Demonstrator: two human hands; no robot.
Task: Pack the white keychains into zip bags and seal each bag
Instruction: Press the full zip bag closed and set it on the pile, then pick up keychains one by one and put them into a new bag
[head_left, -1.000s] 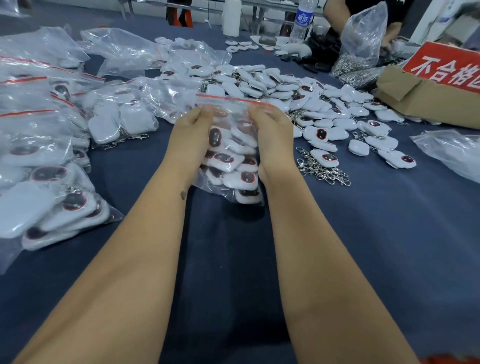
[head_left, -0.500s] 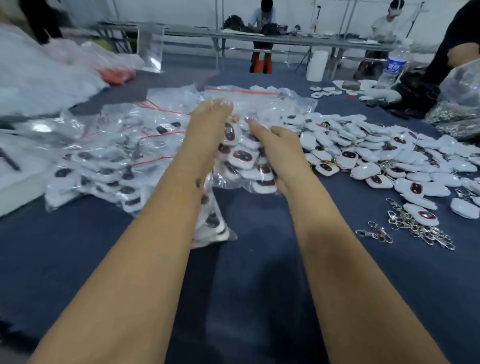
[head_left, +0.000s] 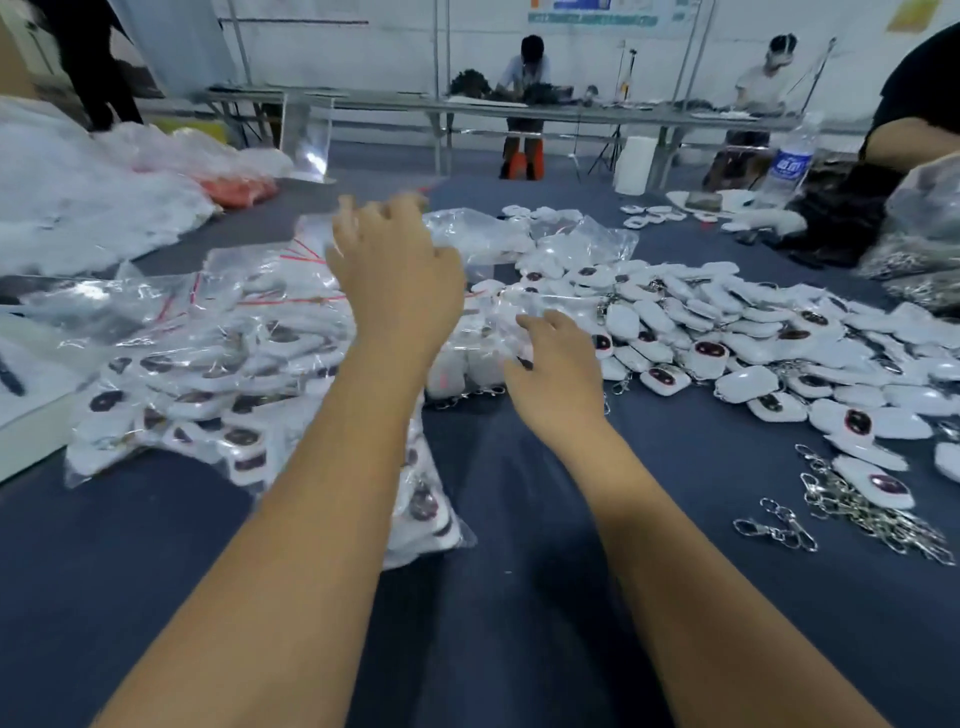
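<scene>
My left hand (head_left: 395, 275) hovers over the heap of filled zip bags (head_left: 208, 358) at the left, fingers spread and holding nothing. My right hand (head_left: 556, 374) is lower, its straight fingers touching a filled clear bag (head_left: 470, 358) that lies at the heap's right edge. Loose white keychains (head_left: 727, 332) with dark oval centres are spread over the right half of the dark blue table (head_left: 519, 597). Empty clear zip bags (head_left: 524, 239) lie behind the hands.
Loose metal clasps (head_left: 862, 512) lie at the near right. Large white plastic sacks (head_left: 78, 213) fill the far left. A water bottle (head_left: 789, 161) stands at the back right, beside another person's arm (head_left: 914, 137). More people work at a far table.
Both hands held a filled bag upright a second ago. They carried it left onto the heap and let go; the left hand has risen and the right hand has dropped.
</scene>
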